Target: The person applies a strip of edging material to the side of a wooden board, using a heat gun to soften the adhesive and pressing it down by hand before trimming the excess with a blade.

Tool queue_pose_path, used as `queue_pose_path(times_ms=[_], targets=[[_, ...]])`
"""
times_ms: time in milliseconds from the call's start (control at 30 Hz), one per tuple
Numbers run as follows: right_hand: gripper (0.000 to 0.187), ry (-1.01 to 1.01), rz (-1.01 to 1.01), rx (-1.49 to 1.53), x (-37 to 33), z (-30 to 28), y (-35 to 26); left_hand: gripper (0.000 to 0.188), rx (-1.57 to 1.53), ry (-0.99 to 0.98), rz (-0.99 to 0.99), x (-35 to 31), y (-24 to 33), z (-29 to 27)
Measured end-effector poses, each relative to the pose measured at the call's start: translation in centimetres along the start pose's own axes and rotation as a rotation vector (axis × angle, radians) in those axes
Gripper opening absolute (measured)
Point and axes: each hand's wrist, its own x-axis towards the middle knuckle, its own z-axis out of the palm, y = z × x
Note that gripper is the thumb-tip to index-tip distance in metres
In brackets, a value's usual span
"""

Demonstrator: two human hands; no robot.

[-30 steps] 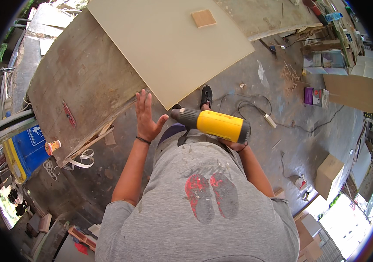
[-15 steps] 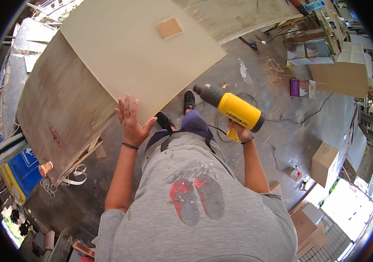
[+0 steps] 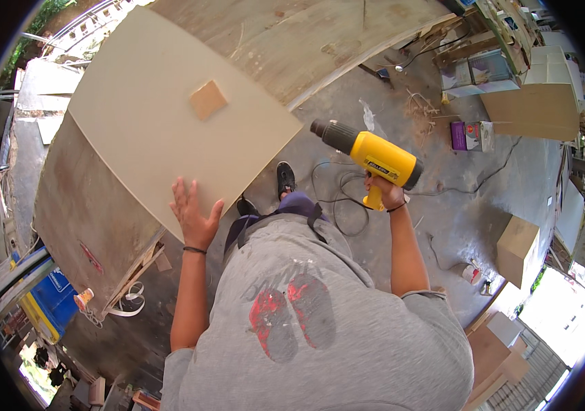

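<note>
With fingers wrapped round its handle, my right hand [image 3: 385, 192] holds a yellow and black heat gun [image 3: 374, 156] over the floor, its dark nozzle pointing up and left. My left hand [image 3: 195, 216] is spread out flat at the near corner of a large beige panel [image 3: 162, 89]; the palm seems to rest on it. The panel lies askew on a worn wooden worktable [image 3: 94, 192]. A small tan square block [image 3: 208, 101] sits on the panel, beyond my left hand.
A dark cable [image 3: 347, 198] coils on the floor below the heat gun. A red-handled tool [image 3: 91, 257] and a paper cup [image 3: 83, 298] are at the table's left. Cardboard boxes [image 3: 532, 109] and a purple box [image 3: 472, 135] stand at right, a blue bin [image 3: 53, 298] at lower left.
The panel and its small block appear further left and lower in view. My left hand has come down onto the panel's corner. The heat gun has shifted slightly right, still in my right hand.
</note>
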Motion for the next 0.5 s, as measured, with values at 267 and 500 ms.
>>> queue_pose_path(times_ms=[267, 500], targets=[[0.016, -0.158, 0.092, -0.035, 5.8, -1.9, -2.6, 0.077, -0.055, -0.019, -0.113, 1.5, 1.3, -0.7], [0.016, -0.231, 0.125, -0.129, 7.6, -1.7, -4.1, 0.076, -0.068, -0.071, -0.102, 2.9, 2.0, -1.2]])
